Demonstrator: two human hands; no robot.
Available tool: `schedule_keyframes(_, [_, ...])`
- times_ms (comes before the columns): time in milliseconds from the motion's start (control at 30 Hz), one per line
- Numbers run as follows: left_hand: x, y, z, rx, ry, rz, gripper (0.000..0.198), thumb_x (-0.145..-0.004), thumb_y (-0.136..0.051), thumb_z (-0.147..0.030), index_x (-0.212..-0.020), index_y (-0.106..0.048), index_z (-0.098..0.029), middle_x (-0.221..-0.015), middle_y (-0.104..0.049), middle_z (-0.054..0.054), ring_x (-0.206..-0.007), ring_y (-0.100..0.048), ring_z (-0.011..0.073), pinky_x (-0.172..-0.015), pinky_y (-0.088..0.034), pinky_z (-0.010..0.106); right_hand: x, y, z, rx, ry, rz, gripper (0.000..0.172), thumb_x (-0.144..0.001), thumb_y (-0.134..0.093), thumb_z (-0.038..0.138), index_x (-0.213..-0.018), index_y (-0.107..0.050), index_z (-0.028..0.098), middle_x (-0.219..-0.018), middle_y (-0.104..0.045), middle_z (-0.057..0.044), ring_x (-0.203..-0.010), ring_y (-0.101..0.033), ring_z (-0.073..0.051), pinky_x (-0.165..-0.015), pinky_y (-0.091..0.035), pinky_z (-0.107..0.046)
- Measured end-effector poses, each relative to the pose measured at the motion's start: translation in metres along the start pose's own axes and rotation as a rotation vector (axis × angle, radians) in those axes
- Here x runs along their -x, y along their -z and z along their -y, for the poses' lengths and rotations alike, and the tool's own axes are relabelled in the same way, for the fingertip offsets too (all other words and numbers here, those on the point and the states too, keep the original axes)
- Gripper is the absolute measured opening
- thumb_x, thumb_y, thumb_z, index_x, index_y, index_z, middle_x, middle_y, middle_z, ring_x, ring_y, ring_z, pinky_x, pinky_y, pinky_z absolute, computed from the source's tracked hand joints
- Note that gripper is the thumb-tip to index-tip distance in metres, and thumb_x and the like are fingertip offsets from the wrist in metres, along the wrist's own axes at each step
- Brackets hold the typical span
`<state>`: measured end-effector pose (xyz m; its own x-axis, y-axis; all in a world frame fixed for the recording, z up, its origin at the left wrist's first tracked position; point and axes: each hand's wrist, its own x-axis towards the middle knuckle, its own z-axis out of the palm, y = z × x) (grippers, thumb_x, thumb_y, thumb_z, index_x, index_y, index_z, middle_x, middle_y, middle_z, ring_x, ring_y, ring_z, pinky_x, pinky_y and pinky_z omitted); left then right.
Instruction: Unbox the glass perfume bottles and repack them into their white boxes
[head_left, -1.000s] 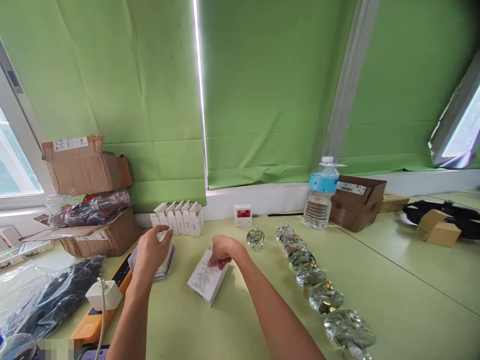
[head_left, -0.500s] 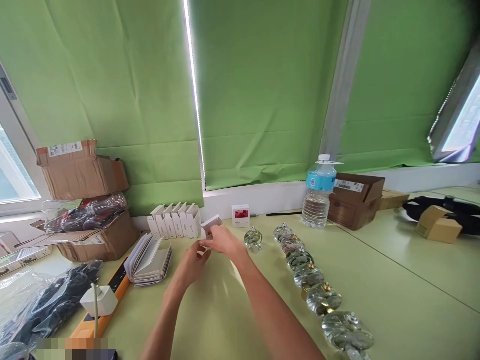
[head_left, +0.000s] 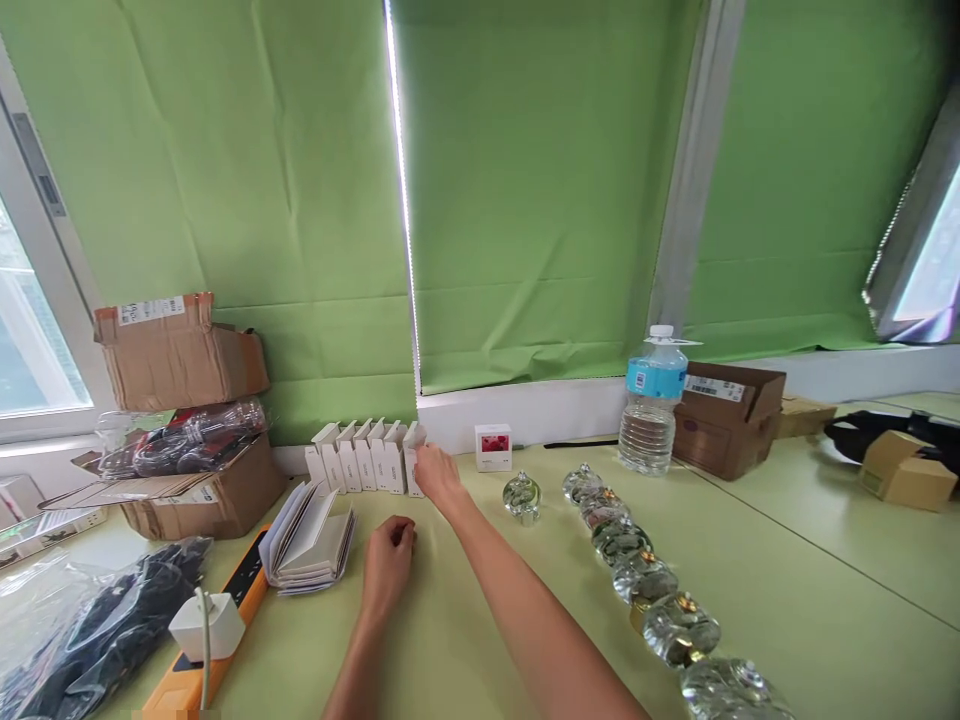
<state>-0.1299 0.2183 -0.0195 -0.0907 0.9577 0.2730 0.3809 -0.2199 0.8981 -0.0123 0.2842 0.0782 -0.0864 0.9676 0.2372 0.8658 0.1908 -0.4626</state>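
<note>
Nearby stand glass pieces (head_left: 645, 578) and a bottle (head_left: 649, 425); right hand (head_left: 439, 476) pinches a white box (head_left: 412, 465), left hand (head_left: 389, 562) curls closed.

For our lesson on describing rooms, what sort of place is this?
Probably an indoor workroom: white boxes stand in a row on the table, glass pieces form a line to the right, and green blinds hang behind.

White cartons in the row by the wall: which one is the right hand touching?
The row's rightmost carton: the right hand is on it, while the others stand untouched to its left.
</note>
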Motion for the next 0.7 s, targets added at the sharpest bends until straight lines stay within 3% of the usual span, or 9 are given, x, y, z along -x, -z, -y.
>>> schedule_keyframes(167, [-0.003,0.0,0.003,0.019,0.02,-0.008,0.035,-0.076,-0.052,-0.042,-0.085,-0.068,-0.013,-0.073,-0.072,0.01,-0.066,-0.067,0.0237,-0.063,-0.05,0.034,-0.005,-0.001,-0.001,0.077,0.031,-0.047,0.032,-0.091,-0.056,0.018,-0.122,-0.057,0.018,-0.115,-0.064,-0.011,-0.102,-0.063,-0.022,-0.086,-0.046,-0.032])
schedule_keyframes(233, [-0.004,0.001,0.001,0.036,0.037,-0.004,0.036,-0.076,-0.052,-0.043,-0.087,-0.068,-0.013,-0.075,-0.072,0.01,-0.067,-0.068,0.0242,-0.064,-0.05,0.034,-0.006,0.004,-0.009,0.109,0.022,-0.083,0.041,-0.091,-0.052,0.016,-0.131,-0.05,0.021,-0.12,-0.063,-0.01,-0.105,-0.062,-0.021,-0.086,-0.044,-0.028])
schedule_keyframes(333, [-0.002,0.003,-0.003,0.055,0.067,0.008,0.039,-0.076,-0.054,-0.048,-0.09,-0.067,-0.014,-0.076,-0.073,0.01,-0.066,-0.068,0.0241,-0.063,-0.05,0.034,-0.014,0.021,-0.026,0.181,-0.018,-0.133,0.039,-0.094,-0.041,0.016,-0.132,-0.05,0.021,-0.126,-0.06,-0.01,-0.112,-0.058,-0.02,-0.087,-0.043,-0.026])
schedule_keyframes(533, [0.001,0.006,-0.012,0.052,0.101,0.003,0.039,-0.075,-0.055,-0.049,-0.087,-0.066,-0.015,-0.074,-0.073,0.009,-0.063,-0.067,0.0246,-0.063,-0.049,0.034,-0.026,0.057,-0.07,0.378,-0.152,-0.164,0.039,-0.09,-0.056,0.02,-0.127,-0.053,0.012,-0.133,-0.05,-0.018,-0.128,-0.043,-0.031,-0.1,-0.039,-0.044])
schedule_keyframes(600, [0.002,0.007,-0.014,0.05,0.107,-0.004,0.038,-0.075,-0.054,-0.049,-0.085,-0.066,-0.014,-0.073,-0.072,0.009,-0.062,-0.067,0.0248,-0.061,-0.049,0.034,-0.026,0.061,-0.082,0.431,-0.16,-0.141,0.043,-0.091,-0.06,0.028,-0.131,-0.051,0.016,-0.14,-0.046,-0.013,-0.127,-0.043,-0.031,-0.102,-0.038,-0.052])
schedule_keyframes(700, [0.003,0.007,-0.015,0.051,0.109,-0.012,0.039,-0.075,-0.053,-0.05,-0.085,-0.066,-0.014,-0.071,-0.071,0.009,-0.061,-0.066,0.0246,-0.06,-0.049,0.034,-0.025,0.061,-0.09,0.485,-0.15,-0.086,0.039,-0.092,-0.06,0.032,-0.127,-0.054,0.018,-0.135,-0.051,-0.01,-0.12,-0.052,-0.028,-0.099,-0.043,-0.053])
